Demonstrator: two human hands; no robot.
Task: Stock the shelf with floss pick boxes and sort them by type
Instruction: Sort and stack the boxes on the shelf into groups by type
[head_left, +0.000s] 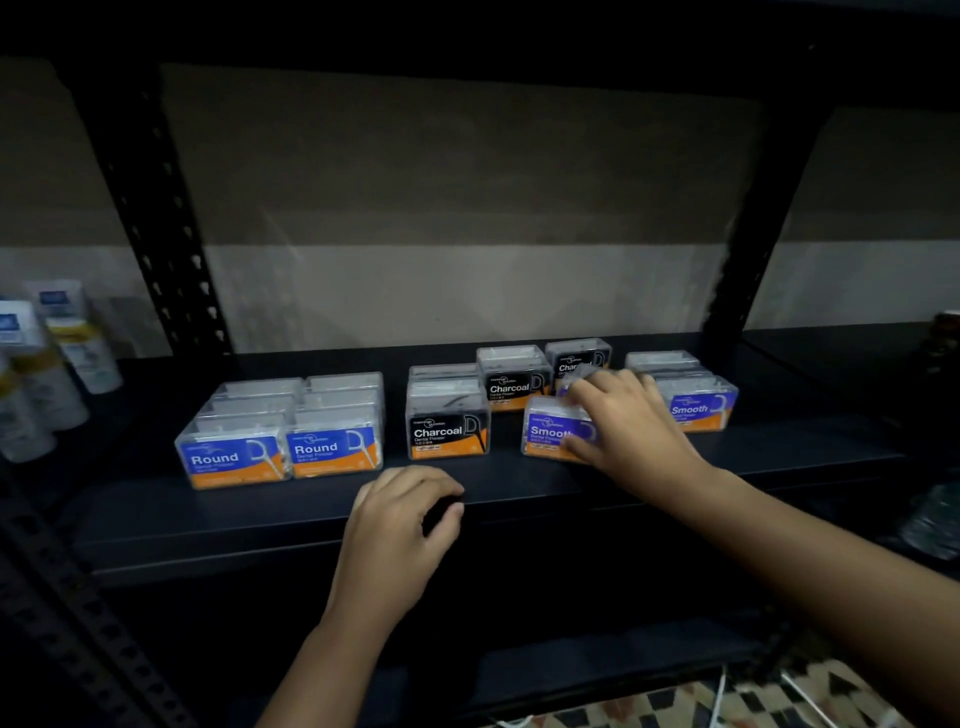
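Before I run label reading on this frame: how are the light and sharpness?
Head view: dim overall, corners darkest; front Round and Charcoal labels readable; right hand motion-blurred over the Smooth box; left bottles soft; uprights bowed by wide-angle distortion.

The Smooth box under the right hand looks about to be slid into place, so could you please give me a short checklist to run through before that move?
1. Right hand has hold of the front Smooth box: ok, fingers lie over its top and right end.
2. Box is upright, label forward: ok.
3. Left hand is out of the way: ok, it rests at the shelf front edge, holding nothing.
4. Types are grouped: not ok, a Charcoal box stands behind the Smooth box, apart from the front Charcoal box.
5. Round boxes are in tidy rows: ok.
6. What lies under the right hand's fingers behind the box: cannot tell.
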